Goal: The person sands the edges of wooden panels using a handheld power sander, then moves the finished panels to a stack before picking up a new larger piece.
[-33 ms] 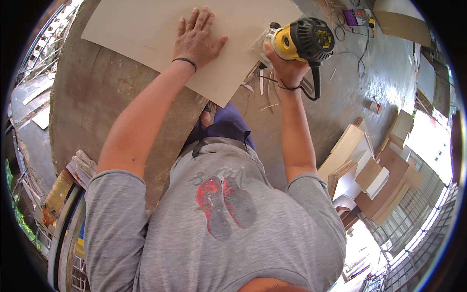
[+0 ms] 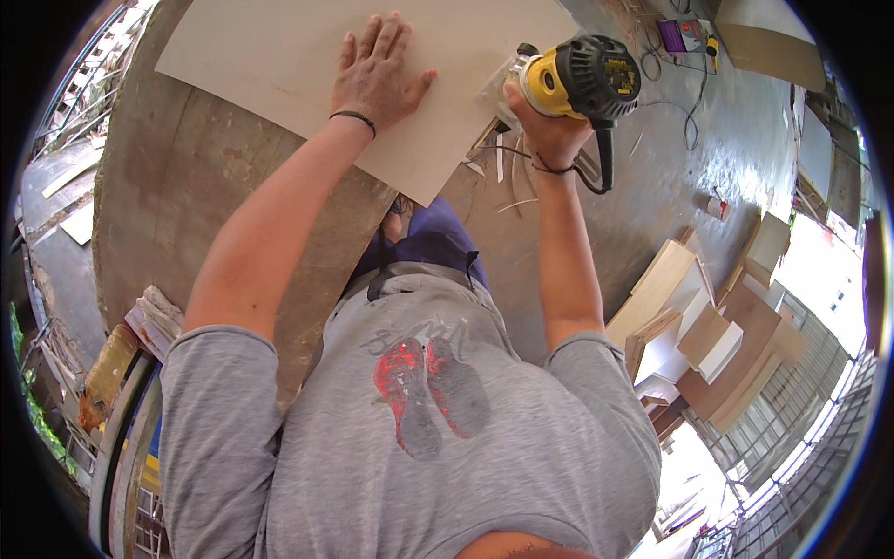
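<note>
A pale flat board (image 2: 261, 65) lies across a brown worktop (image 2: 196, 177), with one corner jutting past the worktop's edge toward me. My left hand (image 2: 380, 74) rests flat on the board, fingers stretched forward and thumb out to the side. At the board's right edge, my right hand (image 2: 549, 126) is wrapped round a yellow and black trim router (image 2: 596, 76). Its clear base sits against the board's edge; the bit is hidden. A black cord runs from the router past my right wrist.
Wooden cabinet pieces (image 2: 712, 340) stand to the right on the grey floor (image 2: 643, 205). A small can (image 2: 715, 207) and thin offcut strips lie on the floor. Farther off are a purple box (image 2: 672, 35) and loose cables. Stacked scraps (image 2: 154, 321) are at my left.
</note>
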Tool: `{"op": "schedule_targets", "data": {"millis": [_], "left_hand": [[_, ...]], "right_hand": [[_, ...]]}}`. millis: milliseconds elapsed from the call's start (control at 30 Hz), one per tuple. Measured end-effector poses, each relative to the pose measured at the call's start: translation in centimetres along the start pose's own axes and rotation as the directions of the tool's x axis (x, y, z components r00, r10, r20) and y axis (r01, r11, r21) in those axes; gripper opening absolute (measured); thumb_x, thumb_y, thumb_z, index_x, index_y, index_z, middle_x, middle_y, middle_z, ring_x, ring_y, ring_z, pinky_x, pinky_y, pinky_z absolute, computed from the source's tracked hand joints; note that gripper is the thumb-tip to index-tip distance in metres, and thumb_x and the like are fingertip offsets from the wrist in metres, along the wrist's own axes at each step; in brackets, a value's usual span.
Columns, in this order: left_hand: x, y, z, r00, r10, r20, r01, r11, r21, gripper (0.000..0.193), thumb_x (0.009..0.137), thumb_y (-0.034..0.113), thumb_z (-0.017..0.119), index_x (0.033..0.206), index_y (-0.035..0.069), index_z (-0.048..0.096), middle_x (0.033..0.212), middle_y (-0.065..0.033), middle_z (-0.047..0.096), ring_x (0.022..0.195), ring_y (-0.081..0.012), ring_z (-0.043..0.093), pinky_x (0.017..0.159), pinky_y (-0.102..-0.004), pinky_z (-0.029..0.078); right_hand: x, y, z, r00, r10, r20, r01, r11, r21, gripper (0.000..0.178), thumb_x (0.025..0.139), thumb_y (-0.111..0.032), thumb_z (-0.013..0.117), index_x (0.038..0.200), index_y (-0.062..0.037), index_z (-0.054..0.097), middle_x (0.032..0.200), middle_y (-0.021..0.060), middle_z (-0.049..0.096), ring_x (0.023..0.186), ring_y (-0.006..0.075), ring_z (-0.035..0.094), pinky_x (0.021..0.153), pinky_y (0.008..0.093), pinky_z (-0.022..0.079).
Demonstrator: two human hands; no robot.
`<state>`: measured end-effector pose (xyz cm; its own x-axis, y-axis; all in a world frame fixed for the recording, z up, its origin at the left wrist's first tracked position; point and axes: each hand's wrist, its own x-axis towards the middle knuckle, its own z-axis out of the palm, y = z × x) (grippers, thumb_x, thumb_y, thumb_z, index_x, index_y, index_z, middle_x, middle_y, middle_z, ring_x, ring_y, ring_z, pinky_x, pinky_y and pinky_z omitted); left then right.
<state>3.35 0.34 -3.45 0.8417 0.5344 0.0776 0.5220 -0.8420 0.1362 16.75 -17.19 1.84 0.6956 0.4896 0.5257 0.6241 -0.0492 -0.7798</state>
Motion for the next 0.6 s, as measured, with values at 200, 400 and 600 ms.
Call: {"op": "schedule_targets", "data": {"millis": [200, 400, 600], "left_hand": [[-0.2, 0.3, -1.5, 0.998, -0.01, 0.068, 0.012, 1.0, -0.025, 0.071, 0.09, 0.058, 0.036, 0.144, 0.012, 0.027, 0.152, -0.0035, 0.022, 0.142, -0.0199, 0.014, 0.116, -0.0422, 0.011], [-0.1, 0.0, -0.7, 0.999, 0.008, 0.044, -0.006, 1.0, -0.024, 0.072, 0.089, 0.058, 0.038, 0.144, 0.013, 0.029, 0.153, -0.0027, 0.021, 0.142, -0.0197, 0.012, 0.116, -0.0413, 0.008], [-0.3, -0.1, -0.7, 0.998, 0.017, 0.053, -0.017, 1.0, -0.01, 0.073, 0.09, 0.058, 0.037, 0.145, 0.012, 0.028, 0.153, -0.0028, 0.019, 0.143, -0.0194, 0.011, 0.116, -0.0404, 0.007]], "right_hand": [[1.0, 0.2, -0.1, 1.0, -0.003, -0.01, 0.004, 1.0, 0.031, 0.048, 0.058, -0.011, 0.086, 0.097, -0.0007, 0.06, 0.089, 0.0062, 0.065, 0.076, 0.0152, 0.064, 0.071, 0.0282, 0.054], [2.4, 1.4, -0.4, 1.0, -0.011, -0.012, 0.011, 1.0, -0.005, 0.048, 0.058, -0.011, 0.085, 0.097, -0.0005, 0.06, 0.088, 0.0063, 0.066, 0.076, 0.0151, 0.064, 0.072, 0.0282, 0.054], [4.5, 2.9, -0.7, 0.999, -0.018, -0.033, 0.019, 1.0, 0.024, 0.046, 0.057, -0.013, 0.086, 0.094, -0.001, 0.062, 0.087, 0.006, 0.067, 0.075, 0.015, 0.065, 0.072, 0.0286, 0.053]]}}
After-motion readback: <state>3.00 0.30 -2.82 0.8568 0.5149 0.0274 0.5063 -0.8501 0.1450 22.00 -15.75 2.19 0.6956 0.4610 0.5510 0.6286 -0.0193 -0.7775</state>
